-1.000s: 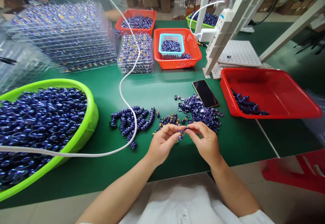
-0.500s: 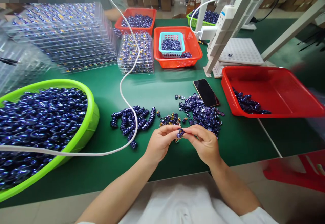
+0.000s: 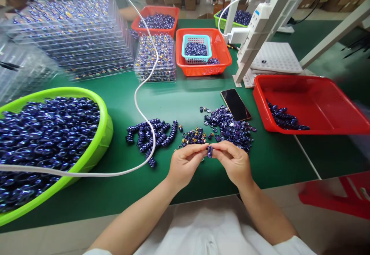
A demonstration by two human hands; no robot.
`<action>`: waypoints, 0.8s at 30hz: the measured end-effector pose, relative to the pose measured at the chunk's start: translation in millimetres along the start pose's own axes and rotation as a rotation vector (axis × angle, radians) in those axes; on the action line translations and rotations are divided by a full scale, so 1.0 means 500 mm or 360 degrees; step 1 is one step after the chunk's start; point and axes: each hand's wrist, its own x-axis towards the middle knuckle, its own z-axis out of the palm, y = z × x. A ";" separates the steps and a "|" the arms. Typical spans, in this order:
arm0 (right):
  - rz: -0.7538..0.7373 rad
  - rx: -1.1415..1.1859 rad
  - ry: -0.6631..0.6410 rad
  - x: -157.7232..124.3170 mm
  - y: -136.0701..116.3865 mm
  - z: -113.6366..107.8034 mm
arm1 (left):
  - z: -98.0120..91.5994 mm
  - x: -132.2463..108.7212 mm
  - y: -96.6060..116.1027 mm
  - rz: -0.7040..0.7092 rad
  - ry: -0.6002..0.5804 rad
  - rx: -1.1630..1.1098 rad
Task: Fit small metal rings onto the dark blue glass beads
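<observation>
Between my two hands is a small shiny dark-blue part (image 3: 209, 151), its exact kind too small to make out. My left hand (image 3: 184, 165) pinches it from the left, and my right hand (image 3: 234, 162) pinches it from the right, fingertips close together. Just beyond them lies a small heap of blue-and-gold pieces (image 3: 194, 136). A larger pile of dark-blue cap-like pieces (image 3: 231, 128) spreads behind my right hand. To the left of my hands, rows of stacked blue rounded pieces (image 3: 150, 131) lie on the green table (image 3: 121, 193).
A green basket (image 3: 107, 131) full of blue pieces stands at left, crossed by a white cable (image 3: 138, 104). Loaded clear trays (image 3: 86, 54) are stacked behind. A phone (image 3: 236, 104) touches the pile. A red tray (image 3: 318, 97) sits right, an orange basket (image 3: 222, 51) farther back.
Both hands have shifted very slightly to the right with the small blue part still pinched between them. The part appears turned. The camera view has moved a little.
</observation>
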 end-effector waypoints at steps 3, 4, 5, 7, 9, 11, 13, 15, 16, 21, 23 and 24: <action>0.0084 0.0101 0.0016 -0.002 0.001 -0.002 | -0.002 -0.001 -0.005 0.0244 -0.0102 0.0094; 0.0119 0.0130 0.0018 -0.003 0.002 -0.002 | -0.003 -0.001 -0.006 0.0309 -0.0135 0.0116; 0.0157 0.0158 0.0019 -0.003 0.003 -0.002 | -0.003 -0.001 -0.007 0.0360 -0.0158 0.0134; 0.0227 0.0225 0.0000 -0.004 0.003 -0.001 | -0.003 0.000 -0.009 0.0437 -0.0180 0.0157; 0.0289 0.0324 -0.0042 -0.004 0.001 -0.001 | -0.003 0.001 -0.010 0.0484 -0.0172 0.0178; 0.0351 0.0439 -0.0096 -0.001 -0.002 -0.001 | -0.003 0.001 -0.010 0.0502 -0.0163 0.0217; 0.0416 0.0527 -0.0162 0.002 -0.004 -0.002 | -0.002 -0.001 -0.008 0.0509 -0.0157 0.0279; 0.0475 0.0583 -0.0237 0.004 -0.004 -0.005 | 0.000 -0.003 -0.005 0.0543 -0.0169 0.0337; 0.0499 0.0606 -0.0274 0.005 -0.003 -0.006 | 0.000 -0.004 -0.003 0.0575 -0.0185 0.0356; 0.0534 0.0618 -0.0318 0.006 0.001 -0.005 | 0.002 -0.008 -0.005 0.0727 -0.0185 0.0426; 0.0499 0.0587 -0.0287 0.006 0.000 -0.003 | 0.001 -0.007 -0.008 0.0743 -0.0164 0.0448; 0.0468 0.0565 -0.0269 0.005 -0.001 -0.002 | 0.000 -0.006 -0.010 0.0748 -0.0162 0.0460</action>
